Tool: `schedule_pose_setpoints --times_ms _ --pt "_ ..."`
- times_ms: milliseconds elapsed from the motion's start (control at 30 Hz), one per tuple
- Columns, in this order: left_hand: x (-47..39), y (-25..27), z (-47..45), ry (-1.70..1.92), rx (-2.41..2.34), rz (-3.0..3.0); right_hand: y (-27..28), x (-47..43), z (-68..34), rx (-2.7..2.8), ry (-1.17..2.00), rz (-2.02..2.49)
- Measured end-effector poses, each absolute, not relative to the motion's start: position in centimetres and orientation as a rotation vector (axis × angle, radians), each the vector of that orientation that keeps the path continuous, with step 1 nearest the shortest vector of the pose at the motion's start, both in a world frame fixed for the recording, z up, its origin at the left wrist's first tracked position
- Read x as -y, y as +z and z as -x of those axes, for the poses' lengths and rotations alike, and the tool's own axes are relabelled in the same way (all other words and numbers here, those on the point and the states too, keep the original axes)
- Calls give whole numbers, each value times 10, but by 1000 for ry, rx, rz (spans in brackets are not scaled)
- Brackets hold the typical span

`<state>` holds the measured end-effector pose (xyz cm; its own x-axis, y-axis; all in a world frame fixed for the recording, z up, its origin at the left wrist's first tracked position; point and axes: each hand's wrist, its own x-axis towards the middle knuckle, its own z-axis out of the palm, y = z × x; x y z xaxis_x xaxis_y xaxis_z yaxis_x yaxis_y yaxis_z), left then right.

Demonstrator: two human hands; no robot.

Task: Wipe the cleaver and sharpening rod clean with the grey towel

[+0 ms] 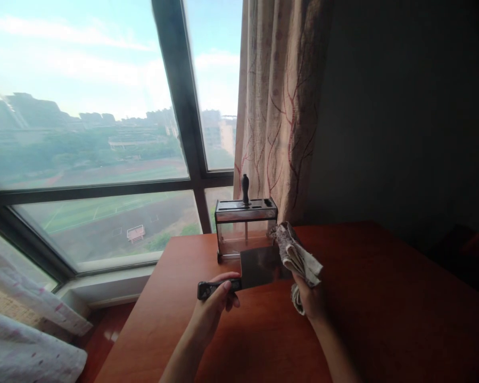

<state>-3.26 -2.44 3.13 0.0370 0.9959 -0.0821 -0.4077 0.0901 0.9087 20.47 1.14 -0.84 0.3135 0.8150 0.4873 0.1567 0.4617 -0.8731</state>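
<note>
My left hand [219,298] is closed round the black handle of a cleaver [259,267], whose broad dark blade points right above the table. A folded, greyish cloth [297,255] is bunched in my right hand [309,298], at the far end of the blade. The cloth covers that end of the blade, and part of it hangs below my fingers. Just behind the blade stands a clear-sided knife block [245,217] with a black slotted top. One black-handled tool [245,189] sticks up out of it; its thin shaft shows through the clear side.
The reddish-brown wooden table [155,330] extends under both hands. Beyond its left edge are a large window [175,106] and a white spotted curtain [27,340]. A beige patterned curtain [279,106] hangs behind the knife block, with a dark wall [403,106] to the right.
</note>
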Motion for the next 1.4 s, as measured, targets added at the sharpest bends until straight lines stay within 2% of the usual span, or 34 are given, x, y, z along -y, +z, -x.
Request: schedule_pose_setpoints --times_ms 167,333,633,1200,1400 --pt "20 32 39 1375 -945 -768 -1 -8 -209 593 954 977" --pt "18 34 37 1425 -961 -713 12 -2 -211 419 1198 863" --pt "15 36 40 1604 -930 -617 5 -2 -203 393 1272 871" --pt "18 31 44 1419 -922 -677 20 0 -214 136 1352 665" --pt "20 30 31 1432 -842 -610 11 -1 -211 169 1595 543"
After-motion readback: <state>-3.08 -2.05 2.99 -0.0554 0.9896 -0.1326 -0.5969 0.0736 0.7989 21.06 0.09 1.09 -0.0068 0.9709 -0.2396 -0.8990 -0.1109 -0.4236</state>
